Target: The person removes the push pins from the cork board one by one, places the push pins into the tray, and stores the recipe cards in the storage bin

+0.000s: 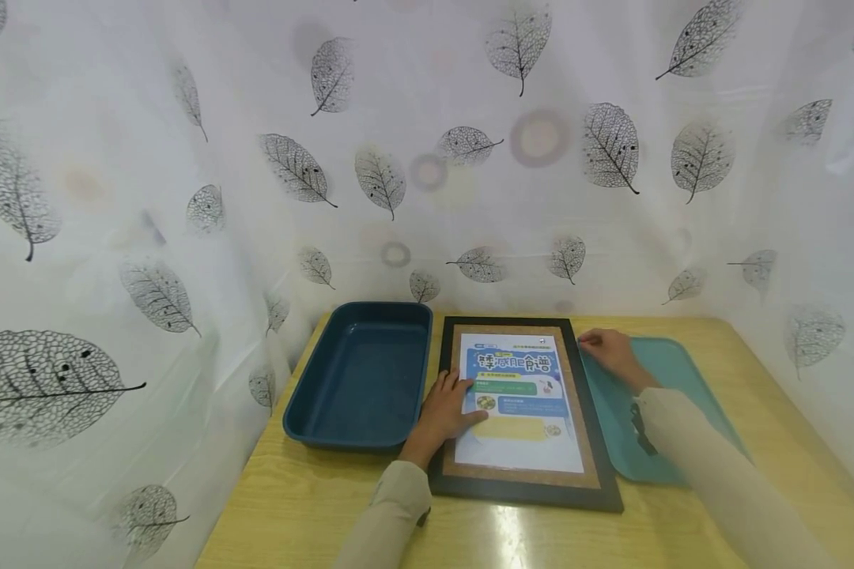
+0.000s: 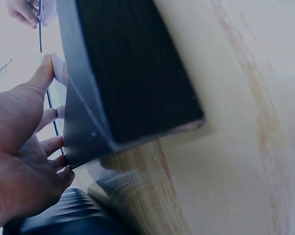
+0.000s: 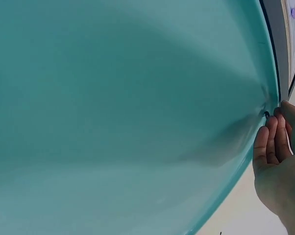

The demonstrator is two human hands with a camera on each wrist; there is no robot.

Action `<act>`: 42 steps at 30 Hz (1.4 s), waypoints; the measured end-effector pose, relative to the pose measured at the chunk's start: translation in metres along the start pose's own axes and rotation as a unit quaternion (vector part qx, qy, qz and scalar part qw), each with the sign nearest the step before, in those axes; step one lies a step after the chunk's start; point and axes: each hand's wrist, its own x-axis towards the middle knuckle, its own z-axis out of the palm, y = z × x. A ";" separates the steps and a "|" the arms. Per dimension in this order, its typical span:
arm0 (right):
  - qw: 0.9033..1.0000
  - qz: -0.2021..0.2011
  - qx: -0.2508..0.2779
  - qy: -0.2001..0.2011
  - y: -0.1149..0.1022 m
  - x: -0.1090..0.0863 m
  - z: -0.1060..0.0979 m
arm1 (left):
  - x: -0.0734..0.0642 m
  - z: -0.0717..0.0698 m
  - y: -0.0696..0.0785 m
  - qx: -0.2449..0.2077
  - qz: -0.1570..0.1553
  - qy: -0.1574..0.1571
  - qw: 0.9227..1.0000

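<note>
A dark-framed cork board [image 1: 527,480] lies on the table with a printed poster [image 1: 519,454] on its face. My left hand [image 1: 444,407] rests across the board's left edge, fingers spread onto the poster; the left wrist view shows the same hand [image 2: 25,142] beside the dark frame [image 2: 133,73]. At the near left corner of the teal tray's far end, my right hand [image 1: 612,353] pinches a small pushpin, mostly hidden by the fingertips. Close up, this hand [image 3: 280,147] is at the rim of the teal tray [image 3: 137,98], a small dark tip [image 3: 266,114] showing by its fingers.
A deep dark blue tray [image 1: 359,379] stands left of the board. A purple pushpin [image 3: 293,12] sits in the poster's top edge. Behind the wooden table [image 1: 313,506] hangs a pale leaf-print curtain [image 1: 427,197].
</note>
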 end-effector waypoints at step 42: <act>0.998 0.011 -0.023 -0.064 -0.027 0.027 0.033 | 0.003 0.003 -0.002 -0.001 0.001 0.001 1.000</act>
